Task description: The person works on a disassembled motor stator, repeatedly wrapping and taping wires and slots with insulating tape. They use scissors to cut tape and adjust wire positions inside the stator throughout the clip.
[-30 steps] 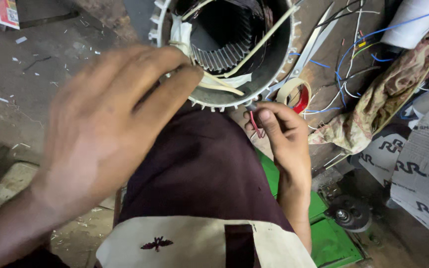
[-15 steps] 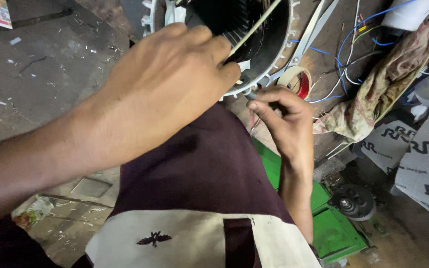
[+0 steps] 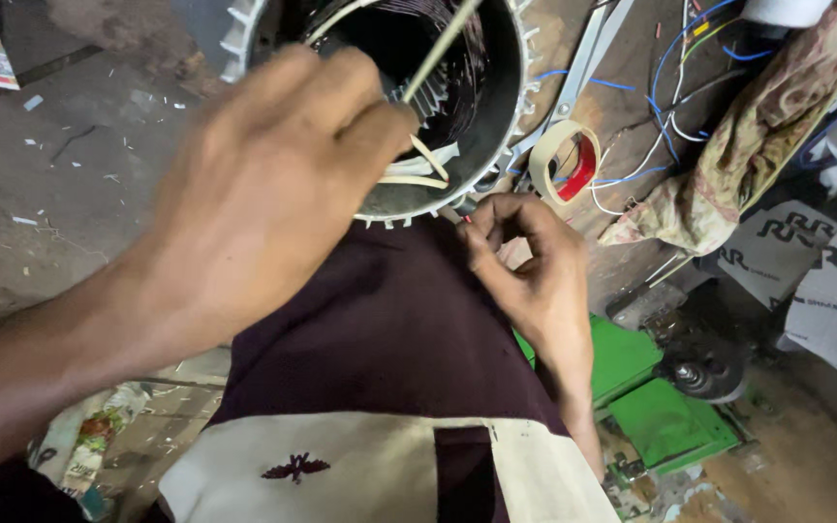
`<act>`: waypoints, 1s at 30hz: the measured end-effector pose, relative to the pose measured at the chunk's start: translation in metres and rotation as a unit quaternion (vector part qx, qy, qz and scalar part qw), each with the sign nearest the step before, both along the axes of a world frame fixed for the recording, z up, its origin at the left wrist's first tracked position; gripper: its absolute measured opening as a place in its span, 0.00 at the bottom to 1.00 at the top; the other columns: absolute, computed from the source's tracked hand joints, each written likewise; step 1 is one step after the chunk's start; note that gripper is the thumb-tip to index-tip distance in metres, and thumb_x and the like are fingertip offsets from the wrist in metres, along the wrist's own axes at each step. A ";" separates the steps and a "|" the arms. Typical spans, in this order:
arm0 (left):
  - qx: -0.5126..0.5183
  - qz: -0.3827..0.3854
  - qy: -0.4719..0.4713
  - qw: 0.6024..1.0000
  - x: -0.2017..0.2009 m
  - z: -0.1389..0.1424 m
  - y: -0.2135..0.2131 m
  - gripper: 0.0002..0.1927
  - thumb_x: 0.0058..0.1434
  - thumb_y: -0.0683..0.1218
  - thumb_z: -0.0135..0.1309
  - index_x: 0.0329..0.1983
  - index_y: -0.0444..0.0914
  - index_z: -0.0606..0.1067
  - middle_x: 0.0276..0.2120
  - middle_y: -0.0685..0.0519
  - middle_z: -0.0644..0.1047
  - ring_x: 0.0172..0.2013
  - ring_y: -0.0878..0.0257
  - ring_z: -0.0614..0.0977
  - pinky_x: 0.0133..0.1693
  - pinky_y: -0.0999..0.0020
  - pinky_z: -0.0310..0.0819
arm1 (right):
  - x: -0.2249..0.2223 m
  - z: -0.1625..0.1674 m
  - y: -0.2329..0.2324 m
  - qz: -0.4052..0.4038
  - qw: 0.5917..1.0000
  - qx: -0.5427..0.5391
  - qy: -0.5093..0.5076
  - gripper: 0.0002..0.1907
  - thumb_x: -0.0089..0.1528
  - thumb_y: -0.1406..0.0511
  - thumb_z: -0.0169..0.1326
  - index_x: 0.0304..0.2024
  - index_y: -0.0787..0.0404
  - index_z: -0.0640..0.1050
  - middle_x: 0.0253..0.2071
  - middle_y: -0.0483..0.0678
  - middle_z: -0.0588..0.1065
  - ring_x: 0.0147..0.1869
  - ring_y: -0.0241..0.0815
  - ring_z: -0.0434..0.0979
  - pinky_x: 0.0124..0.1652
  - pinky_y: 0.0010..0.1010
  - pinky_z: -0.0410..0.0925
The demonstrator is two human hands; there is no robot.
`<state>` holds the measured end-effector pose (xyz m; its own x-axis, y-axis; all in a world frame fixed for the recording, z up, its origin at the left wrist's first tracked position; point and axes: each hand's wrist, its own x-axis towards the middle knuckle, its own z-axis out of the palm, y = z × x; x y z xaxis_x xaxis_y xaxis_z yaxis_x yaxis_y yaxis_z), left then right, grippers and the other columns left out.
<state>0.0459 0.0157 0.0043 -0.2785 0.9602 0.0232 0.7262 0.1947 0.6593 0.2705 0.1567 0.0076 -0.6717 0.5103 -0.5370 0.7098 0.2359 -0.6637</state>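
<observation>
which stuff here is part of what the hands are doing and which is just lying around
In hand:
- left hand pinching a thin pale strip
- finned motor housing that the strip reaches into
- right hand at a small red-tipped piece

Lying about:
- tape roll
- blue and white wires
- patterned rag
- green metal part

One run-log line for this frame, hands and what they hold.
left hand: pinching cream strip at motor stator | right hand: pinching small red piece | tape roll beside stator

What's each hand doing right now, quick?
Left hand: closed on a thin cream strip at the motor housing.
Right hand: fingers pinched on something small and red, too small to tell.
</observation>
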 end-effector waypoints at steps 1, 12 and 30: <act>0.002 -0.008 0.031 1.000 0.000 0.001 0.001 0.14 0.58 0.41 0.58 0.48 0.35 0.81 0.39 0.51 0.72 0.42 0.57 0.75 0.40 0.63 0.74 | 0.000 -0.001 0.000 0.014 1.000 0.019 0.002 0.08 0.63 0.72 0.62 0.42 0.67 0.76 0.37 0.46 0.78 0.38 0.32 0.77 0.42 0.25 0.72; 0.044 -0.079 0.208 0.974 0.012 -0.007 -0.001 0.07 0.66 0.49 0.57 0.43 0.44 0.82 0.52 0.60 0.77 0.52 0.63 0.73 0.54 0.66 0.64 | 0.000 0.006 -0.012 -0.009 0.999 0.039 0.006 0.10 0.64 0.70 0.63 0.46 0.66 0.76 0.39 0.45 0.80 0.41 0.34 0.81 0.44 0.26 0.73; 0.019 -0.103 0.106 0.989 0.016 -0.002 -0.001 0.12 0.60 0.46 0.56 0.44 0.40 0.83 0.49 0.55 0.79 0.56 0.59 0.75 0.59 0.58 0.65 | 0.019 -0.017 0.017 -0.016 0.996 -0.081 0.042 0.05 0.68 0.72 0.59 0.46 0.67 0.81 0.41 0.46 0.79 0.41 0.31 0.80 0.41 0.23 0.73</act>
<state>0.0619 0.0149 0.0023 -0.0613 0.9935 0.0962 0.8702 0.0060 0.4927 0.2899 0.1742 -0.0095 -0.7027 0.4423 -0.5573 0.6559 0.0992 -0.7483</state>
